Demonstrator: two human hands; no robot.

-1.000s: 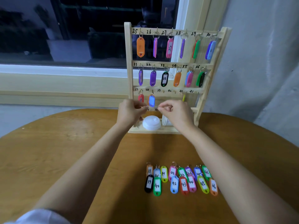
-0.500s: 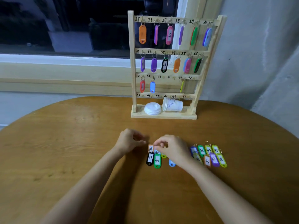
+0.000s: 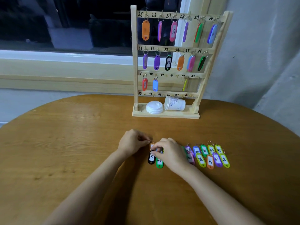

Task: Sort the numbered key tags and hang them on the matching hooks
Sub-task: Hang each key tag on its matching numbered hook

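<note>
A wooden rack (image 3: 135, 62) with numbered hooks 25 to 48 stands at the table's far side. Its two upper rows are hung with tags. The third row holds a red tag (image 3: 144, 84), a blue tag (image 3: 155, 85) and a yellow tag (image 3: 185, 84), and the bottom row is bare. Several loose tags (image 3: 211, 157) lie in rows on the table. My left hand (image 3: 132, 142) pinches the ring of an orange tag (image 3: 152, 145). My right hand (image 3: 170, 153) has curled fingertips on the top of the black tag 39 (image 3: 151, 158), beside the green tag 40 (image 3: 159, 163), and hides other tags.
A white lid (image 3: 154, 107) and a tipped paper cup (image 3: 175, 103) lie on the rack's base. The round wooden table (image 3: 65, 151) ends near a window sill (image 3: 65, 69) behind and a grey wall at right.
Both hands have left the blue tag hanging at hook 38 and come down to the left end of the loose tags. The right-hand tags lie shifted a little.
</note>
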